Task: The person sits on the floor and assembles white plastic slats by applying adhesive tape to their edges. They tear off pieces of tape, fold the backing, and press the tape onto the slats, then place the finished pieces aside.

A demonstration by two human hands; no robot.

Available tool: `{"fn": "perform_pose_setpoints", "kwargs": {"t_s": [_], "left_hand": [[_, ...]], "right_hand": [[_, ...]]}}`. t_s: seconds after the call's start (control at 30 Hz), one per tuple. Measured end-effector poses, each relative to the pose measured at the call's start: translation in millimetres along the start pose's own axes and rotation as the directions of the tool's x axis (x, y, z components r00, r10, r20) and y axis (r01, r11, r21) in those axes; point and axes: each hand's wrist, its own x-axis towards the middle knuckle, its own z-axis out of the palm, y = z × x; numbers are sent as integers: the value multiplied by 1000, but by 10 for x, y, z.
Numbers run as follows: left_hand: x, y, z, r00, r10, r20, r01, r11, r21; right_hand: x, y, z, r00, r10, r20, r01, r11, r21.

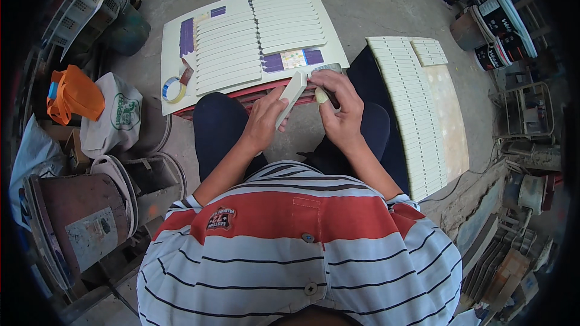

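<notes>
My left hand (266, 116) is closed around a pale cream strip (293, 95), tilted up and away from me between my knees. My right hand (342, 107) is just to the right of it. Its index finger reaches to the strip's upper end, and its fingers curl towards the thumb around something dark and narrow that I cannot make out. A yellowish cover (322, 95) sits over the right thumb tip. Just beyond my hands, a cream board (171, 54) bears rows of similar strips (226, 51) in two blocks, with purple patches beside them.
A roll of tape (174, 90) lies on the board's near left corner. On my right stands a second board with closely packed strips (405, 108). An orange bag (77, 93), a white sack (115, 111) and bins (84, 223) flank my left; buckets (501, 24) stand far right.
</notes>
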Motion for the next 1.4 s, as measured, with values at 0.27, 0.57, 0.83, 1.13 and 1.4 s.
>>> {"fn": "perform_pose_setpoints", "kwargs": {"t_s": [0.27,0.57,0.83,1.13,1.4], "left_hand": [[-17,-44,-20,997,-63,37,62,998,22],[-47,-76,33,988,-145,48,148,985,-84],[-23,-31,21,996,-41,82,49,995,-93],[-37,-26,37,993,-72,90,81,992,-96],[-62,-8,34,997,5,83,-2,999,-39]], "right_hand": [[-18,48,16,988,-143,57,151,968,-202],[-76,45,27,990,-138,26,140,975,-174],[-60,-23,14,988,-151,14,151,971,-183],[-80,-8,29,991,-134,-1,131,970,-206],[-67,-51,56,996,-89,-30,82,980,-179]]}}
